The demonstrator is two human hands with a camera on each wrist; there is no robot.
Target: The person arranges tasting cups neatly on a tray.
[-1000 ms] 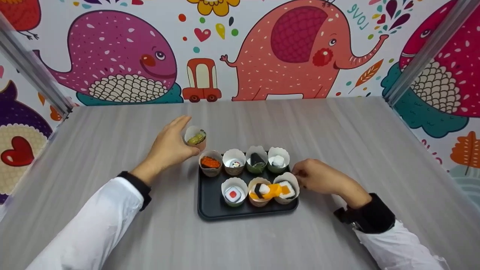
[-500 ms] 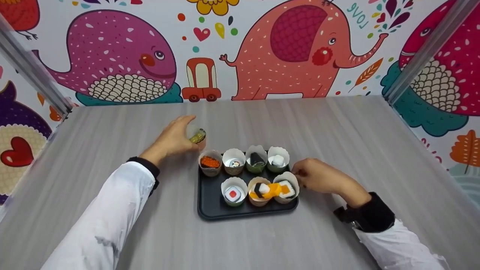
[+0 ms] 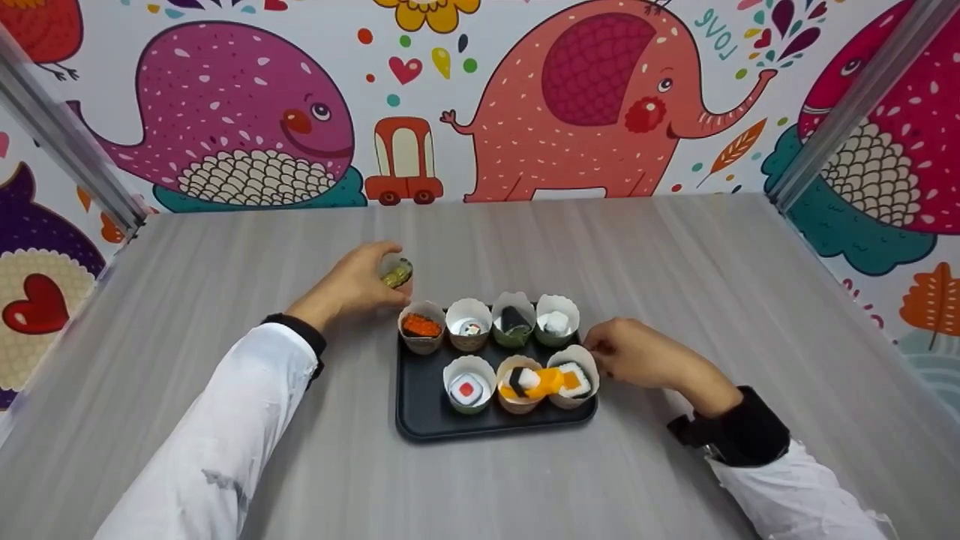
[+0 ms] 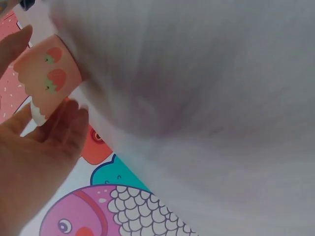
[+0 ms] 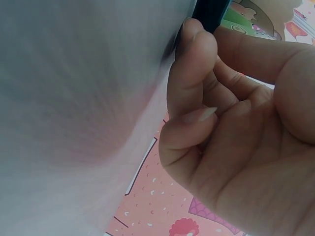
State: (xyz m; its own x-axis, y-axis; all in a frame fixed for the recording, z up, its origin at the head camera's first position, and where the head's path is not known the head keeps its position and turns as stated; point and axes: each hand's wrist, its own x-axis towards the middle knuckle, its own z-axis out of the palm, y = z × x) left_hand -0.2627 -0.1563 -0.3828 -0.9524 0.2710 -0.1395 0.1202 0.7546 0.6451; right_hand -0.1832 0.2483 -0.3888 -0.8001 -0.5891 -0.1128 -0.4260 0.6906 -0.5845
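Note:
My left hand (image 3: 349, 283) holds a paper cup between thumb and fingers, just beyond the tray's far left corner. A green-topped toy sushi piece (image 3: 397, 274) lies in that cup. The left wrist view shows the pink paper cup (image 4: 51, 73) with printed strawberries and a scalloped rim, its base at the table. At the tray's right side my right hand (image 3: 641, 352) pinches the edge of the black tray (image 3: 424, 401), fingers curled. The tray's dark edge (image 5: 210, 17) shows at the fingertips in the right wrist view.
Several paper cups with toy sushi stand on the tray in two rows, among them an orange-roe piece (image 3: 421, 325) and a rice triangle (image 3: 514, 319). An orange-topped piece (image 3: 541, 382) bridges the front cups. A printed wall (image 3: 405, 97) closes the far side of the table (image 3: 300, 465).
My left hand has shifted slightly right and closed its thumb and fingers more around the cup, which stays about where it was. My right hand and the tray have not moved.

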